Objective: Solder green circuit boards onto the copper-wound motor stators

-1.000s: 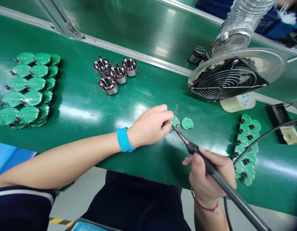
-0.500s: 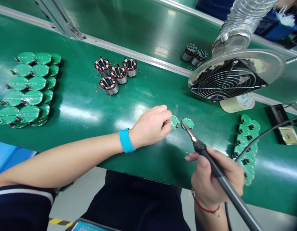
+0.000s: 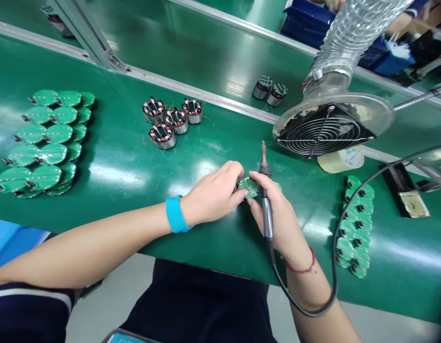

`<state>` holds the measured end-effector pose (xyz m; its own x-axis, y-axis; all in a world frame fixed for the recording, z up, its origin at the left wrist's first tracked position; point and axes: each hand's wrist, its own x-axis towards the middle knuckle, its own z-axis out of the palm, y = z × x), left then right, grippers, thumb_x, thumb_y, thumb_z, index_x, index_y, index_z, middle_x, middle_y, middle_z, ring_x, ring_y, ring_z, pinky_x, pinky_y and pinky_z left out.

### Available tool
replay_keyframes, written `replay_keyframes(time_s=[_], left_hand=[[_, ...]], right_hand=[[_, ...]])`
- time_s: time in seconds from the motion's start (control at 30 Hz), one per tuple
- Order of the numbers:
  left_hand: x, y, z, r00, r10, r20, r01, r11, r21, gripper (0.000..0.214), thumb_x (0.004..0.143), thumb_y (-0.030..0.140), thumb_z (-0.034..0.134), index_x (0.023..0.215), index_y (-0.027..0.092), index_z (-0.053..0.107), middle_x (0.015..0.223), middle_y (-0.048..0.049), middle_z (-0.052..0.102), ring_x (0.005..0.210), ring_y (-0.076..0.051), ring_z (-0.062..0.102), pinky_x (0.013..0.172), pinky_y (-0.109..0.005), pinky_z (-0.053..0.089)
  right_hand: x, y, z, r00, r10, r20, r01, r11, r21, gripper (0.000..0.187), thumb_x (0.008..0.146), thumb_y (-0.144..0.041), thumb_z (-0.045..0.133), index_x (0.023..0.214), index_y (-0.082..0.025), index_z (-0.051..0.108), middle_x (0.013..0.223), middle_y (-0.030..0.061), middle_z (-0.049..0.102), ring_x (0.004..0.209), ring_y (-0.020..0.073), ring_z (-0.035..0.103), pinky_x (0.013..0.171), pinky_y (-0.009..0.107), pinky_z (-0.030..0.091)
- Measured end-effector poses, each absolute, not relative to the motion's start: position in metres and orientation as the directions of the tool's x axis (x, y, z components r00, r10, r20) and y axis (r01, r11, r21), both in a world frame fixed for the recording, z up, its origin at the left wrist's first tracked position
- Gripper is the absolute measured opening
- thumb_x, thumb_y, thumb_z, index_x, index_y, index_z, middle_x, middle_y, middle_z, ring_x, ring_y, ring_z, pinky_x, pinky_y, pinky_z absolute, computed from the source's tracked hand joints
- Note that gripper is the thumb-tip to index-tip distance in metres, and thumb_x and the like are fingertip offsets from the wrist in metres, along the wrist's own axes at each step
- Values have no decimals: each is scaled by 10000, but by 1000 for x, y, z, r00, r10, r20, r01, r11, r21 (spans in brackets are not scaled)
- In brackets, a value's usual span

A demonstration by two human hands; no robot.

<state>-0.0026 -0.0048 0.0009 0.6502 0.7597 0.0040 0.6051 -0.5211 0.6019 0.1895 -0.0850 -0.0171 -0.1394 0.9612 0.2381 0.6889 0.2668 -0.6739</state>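
Note:
My left hand [image 3: 213, 195], with a blue wristband, pinches a small round green circuit board [image 3: 249, 186] just above the green bench. My right hand [image 3: 277, 216] meets it from the right, its fingers touching the same board while it grips a soldering iron [image 3: 265, 200] whose tip points up and away from me. The iron's black cable [image 3: 334, 247] loops round to the right. A second small board is mostly hidden behind my right hand.
Stacked round green boards [image 3: 45, 143] lie at the left. Several wound motor stators [image 3: 168, 119] stand behind my hands, two more [image 3: 268, 90] on the far belt. A fume fan with hose [image 3: 323, 126], a tape roll [image 3: 340, 159] and a column of small boards [image 3: 354, 233] are at the right.
My right hand swung the soldering iron from pointing at the board to upright and moved left to touch the board. The two stators on the far belt drifted left.

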Motion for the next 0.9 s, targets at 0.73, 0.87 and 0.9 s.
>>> replay_keyframes(time_s=[0.73,0.87,0.9], left_hand=[[-9,6,-2,705,701,107,294,-426,856,148,954,136,573,836,184,649,842,12,573,792,-145,576,733,-263,457],[-8,5,-3,694,712,110,277,-405,872,136,928,113,584,822,181,635,826,23,550,755,-130,550,704,-255,441],[-7,4,-3,691,715,105,279,-398,874,137,920,104,583,819,182,633,820,26,545,748,-128,545,697,-254,439]], right_hand=[[176,-89,-17,-54,847,528,717,401,-570,542,998,-102,619,1469,-354,530,999,-4,751,972,224,684,934,414,552],[174,-88,-15,-27,865,501,689,379,-617,521,984,-131,634,1455,-337,549,1005,-6,764,983,229,712,948,427,558],[173,-88,-15,-20,868,496,689,372,-623,509,985,-143,637,1451,-329,554,1006,-1,766,983,233,719,944,434,564]])
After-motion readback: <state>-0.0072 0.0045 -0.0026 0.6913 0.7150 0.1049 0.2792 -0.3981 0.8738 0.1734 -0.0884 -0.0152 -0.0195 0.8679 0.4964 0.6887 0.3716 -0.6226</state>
